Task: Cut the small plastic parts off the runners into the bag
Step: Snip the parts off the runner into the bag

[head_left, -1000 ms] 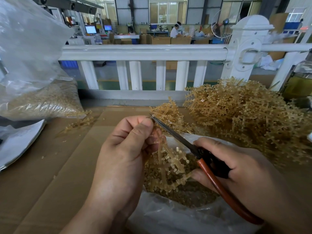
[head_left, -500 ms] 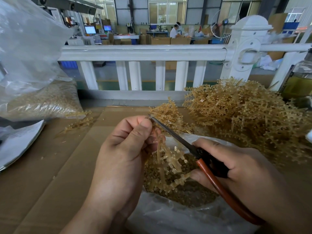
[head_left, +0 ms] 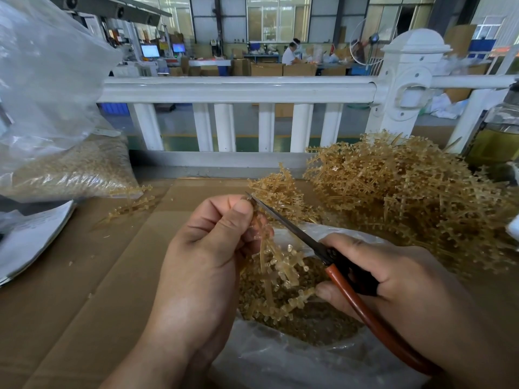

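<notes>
Two hands busy: your left hand pinches the runner over the open bag; your right hand grips the scissors, tips beside your left fingertips. Risks: a nicked finger if you close there, and parts bouncing onto the bench.

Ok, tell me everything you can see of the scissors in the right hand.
The scissors have slim, dark metal blades that read as one thin line, seemingly closed. They are black near the pivot, with an orange-red coated handle loop; the other handle is hidden. The right hand curls round the handles. The scissors slant up and leftward over the open bag, their tip reaching the top of the runner pinched in the left hand, right by its thumb.
</notes>
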